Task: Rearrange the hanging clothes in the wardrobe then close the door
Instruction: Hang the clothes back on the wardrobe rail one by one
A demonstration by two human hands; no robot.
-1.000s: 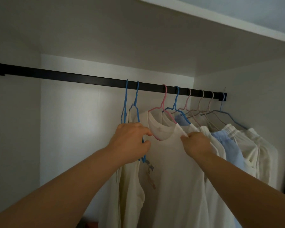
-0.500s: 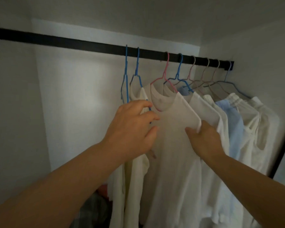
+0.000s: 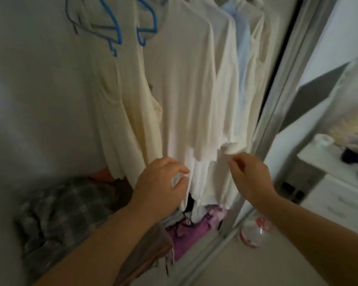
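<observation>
Several pale garments hang in the open wardrobe: a cream top (image 3: 128,112) on the left, a long white shirt (image 3: 184,89) in the middle, more white pieces and a light blue one (image 3: 242,48) to the right. Blue hangers (image 3: 114,32) show at the top; the rail is out of view. My left hand (image 3: 161,182) is at the white shirt's lower edge, with a bit of white cloth pinched between thumb and forefinger. My right hand (image 3: 250,176) hovers just below a rolled sleeve hem (image 3: 229,148), fingers loosely curled, no cloth seen in them.
A heap of clothes lies on the wardrobe floor: plaid fabric (image 3: 66,203) at left, purple cloth (image 3: 186,232) under the shirts. The sliding door frame (image 3: 277,112) runs diagonally at right. Beyond it are a white drawer unit (image 3: 339,195) and a round red-and-white object (image 3: 252,234).
Both hands have slid from the shirt's shoulders down to its hem, and the view has dropped from the rail to the wardrobe floor.
</observation>
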